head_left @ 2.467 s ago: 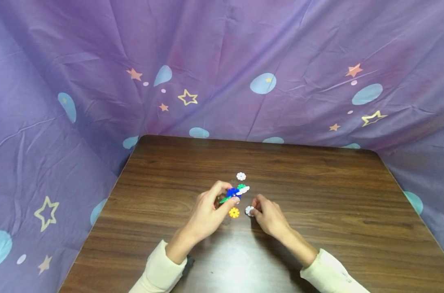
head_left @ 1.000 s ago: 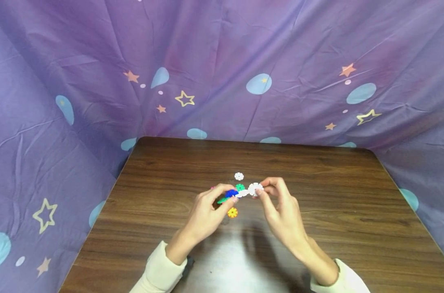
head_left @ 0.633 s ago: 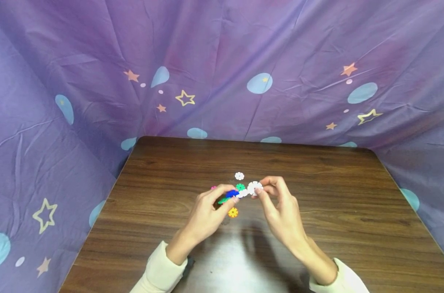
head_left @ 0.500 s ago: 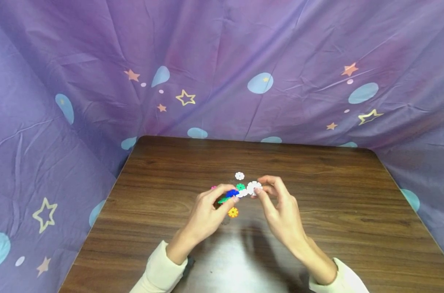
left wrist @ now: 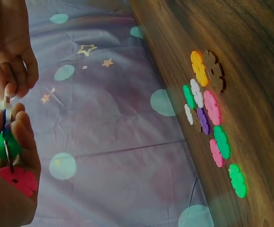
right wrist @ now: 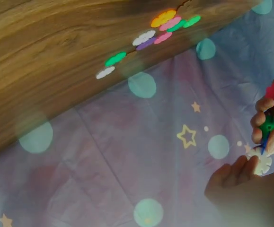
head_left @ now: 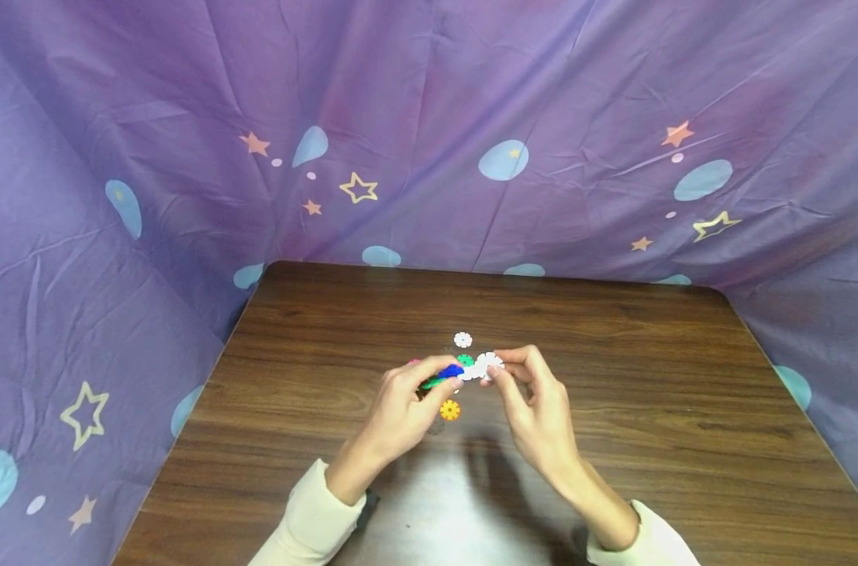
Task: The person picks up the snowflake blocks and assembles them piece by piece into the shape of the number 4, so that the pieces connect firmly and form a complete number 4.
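Note:
My left hand (head_left: 403,405) grips a chain of flower-shaped interlocking discs above the table. In the left wrist view the chain shows a pink disc (left wrist: 22,180) and a green disc (left wrist: 6,147). A blue disc (head_left: 453,371) sits between the left thumb and fingers, with a white disc (head_left: 469,373) sticking out to the right of it. My right hand (head_left: 538,417) pinches another white disc (head_left: 491,362) between thumb and fingers. Its edge meets or overlaps the chain's white disc; whether they are slotted together I cannot tell. Fingers hide part of the chain.
Loose discs lie on the wooden table (head_left: 613,354) below and behind the hands: a white one (head_left: 462,339), a green one (head_left: 465,361), a yellow-orange one (head_left: 451,409), and brown (left wrist: 216,71), purple (left wrist: 203,120) and pink (left wrist: 212,107) ones. Purple printed cloth (head_left: 429,157) surrounds the table.
My right hand has picked the white disc off the table and lifted it to the chain's right end. Lately it has shifted slightly left, closer to the left hand, which has barely moved.

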### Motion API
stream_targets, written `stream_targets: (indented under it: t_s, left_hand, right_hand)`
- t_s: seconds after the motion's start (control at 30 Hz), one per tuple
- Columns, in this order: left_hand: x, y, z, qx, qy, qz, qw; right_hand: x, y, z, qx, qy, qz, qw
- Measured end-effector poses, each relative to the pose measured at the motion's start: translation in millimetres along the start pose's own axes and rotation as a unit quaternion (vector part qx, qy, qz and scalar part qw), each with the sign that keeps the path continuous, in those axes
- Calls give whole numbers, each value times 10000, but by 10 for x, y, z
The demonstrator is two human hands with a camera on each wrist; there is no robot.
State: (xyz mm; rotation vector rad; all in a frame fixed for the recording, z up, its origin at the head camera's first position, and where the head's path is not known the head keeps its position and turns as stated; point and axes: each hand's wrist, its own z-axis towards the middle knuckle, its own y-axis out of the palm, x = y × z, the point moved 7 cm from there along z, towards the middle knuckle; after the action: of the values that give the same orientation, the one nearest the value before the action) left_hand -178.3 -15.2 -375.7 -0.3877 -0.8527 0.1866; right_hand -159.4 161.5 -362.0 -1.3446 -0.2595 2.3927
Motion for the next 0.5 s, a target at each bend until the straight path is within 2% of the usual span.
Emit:
stream_targets:
  t_s: [0.1,0.23,0.37,0.5]
  left_hand:
    - [9,9,22,-23,23,-167,9999]
    - [6,9,53,-206,-144,-307,9992]
    - [-26,9,72,-576,-542,-368,9962]
    - [-68,29,76,-956,-920,-589,9894]
  right_hand:
    - [1,3,13,-31,42,265,9996]
    - [-17,-21,55,-152,-48,169,9997]
    - [0,-45,109,-284,20,-96,9995]
    - [58,-45,148,-420,355,-64,9985]
